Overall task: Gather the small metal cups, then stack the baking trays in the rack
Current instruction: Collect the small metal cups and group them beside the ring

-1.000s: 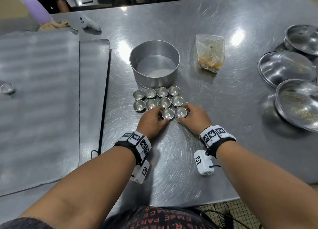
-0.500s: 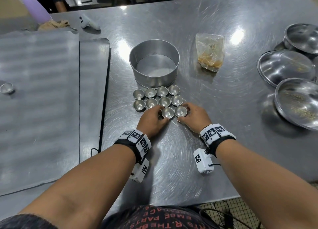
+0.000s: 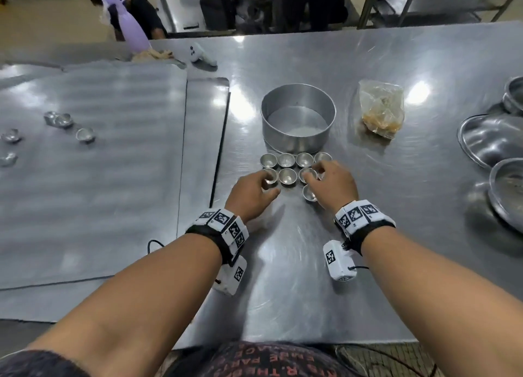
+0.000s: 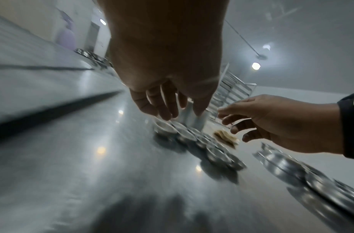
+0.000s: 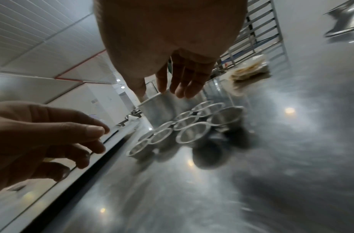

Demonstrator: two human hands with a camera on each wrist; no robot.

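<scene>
Both hands relaxed, holding nothing: left hand, right hand hovered over clustered metal cups at frame centre on desk. Stray cups sat far left on baking tray; left hand nearer.

cups before round pan | trays left | bowls right

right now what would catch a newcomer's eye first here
The cluster of small shiny metal cups sits mid-table, just in front of the round metal cake tin. The left hand and right hand hover over it with fingers spread. More loose metal cups lie on the flat grey baking tray at left.
</scene>
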